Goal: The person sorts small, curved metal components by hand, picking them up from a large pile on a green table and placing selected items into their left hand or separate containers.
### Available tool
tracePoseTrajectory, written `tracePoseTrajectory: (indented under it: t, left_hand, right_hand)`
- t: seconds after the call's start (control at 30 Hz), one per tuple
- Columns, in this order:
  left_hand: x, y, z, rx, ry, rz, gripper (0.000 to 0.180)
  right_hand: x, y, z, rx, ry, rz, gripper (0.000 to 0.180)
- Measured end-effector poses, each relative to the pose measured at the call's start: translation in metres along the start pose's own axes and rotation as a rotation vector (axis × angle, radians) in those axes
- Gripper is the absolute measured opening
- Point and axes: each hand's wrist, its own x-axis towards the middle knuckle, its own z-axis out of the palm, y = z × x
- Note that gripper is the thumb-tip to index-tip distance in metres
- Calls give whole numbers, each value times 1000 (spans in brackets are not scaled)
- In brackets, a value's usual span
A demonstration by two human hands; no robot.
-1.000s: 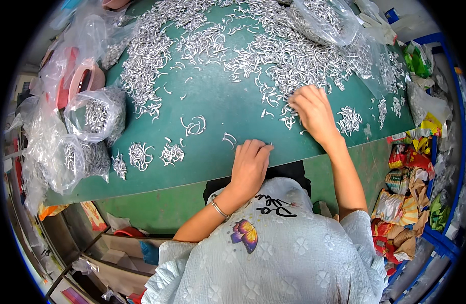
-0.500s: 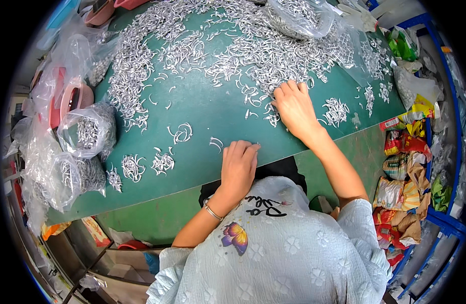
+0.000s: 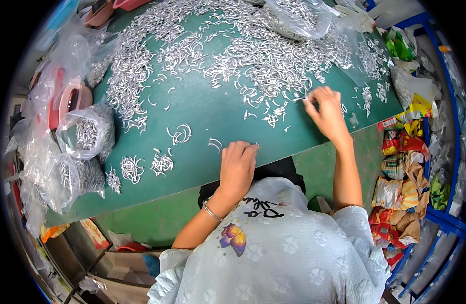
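A large heap of small curved silver metal pieces (image 3: 273, 61) spreads over the far part of the green table (image 3: 207, 106). My right hand (image 3: 326, 112) is above the table at the heap's near right edge, thumb and fingers bent together. Curved pieces show at its fingertips, but I cannot tell whether it grips one. It hides most of a small pile beside it. My left hand (image 3: 237, 164) rests at the table's near edge with fingers curled down; a tiny bright bit shows by its fingertips, and what they hold is hidden. Two loose curved pieces (image 3: 215, 144) lie just left of it.
Small separate piles (image 3: 162, 163) lie at the near left. Clear plastic bags of metal pieces (image 3: 88, 133) and a pink basket (image 3: 75, 99) stand along the left edge. Another clear bag (image 3: 301, 20) lies on the heap. Blue shelving (image 3: 445, 223) and colourful packets (image 3: 392, 192) are at right.
My right hand has moved right from the heap's near edge, uncovering pieces there and covering most of the small pile at right. My left hand stays in place.
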Motion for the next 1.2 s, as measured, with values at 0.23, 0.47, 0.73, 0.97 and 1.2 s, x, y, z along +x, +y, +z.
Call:
tracePoseTrajectory:
  t: [0.23,0.47,0.73,0.97,1.2]
  left_hand:
    - [1,-1,0,-2,17,18,24]
    - [2,0,0,18,4,25,24]
    - [1,3,-4,28,-18,3,25]
    - [5,1,-1,49,-20,32,26]
    - [4,-2,-1,59,-3,73,28]
  right_hand:
    - [-41,46,-25,-88,132,319,14]
    - [-47,62,-23,-61,72,334,18]
    - [-36,30,-23,44,210,244,21]
    - [-8,-32,49,3,77,75,60]
    - [-21,-32,37,72,225,87,42]
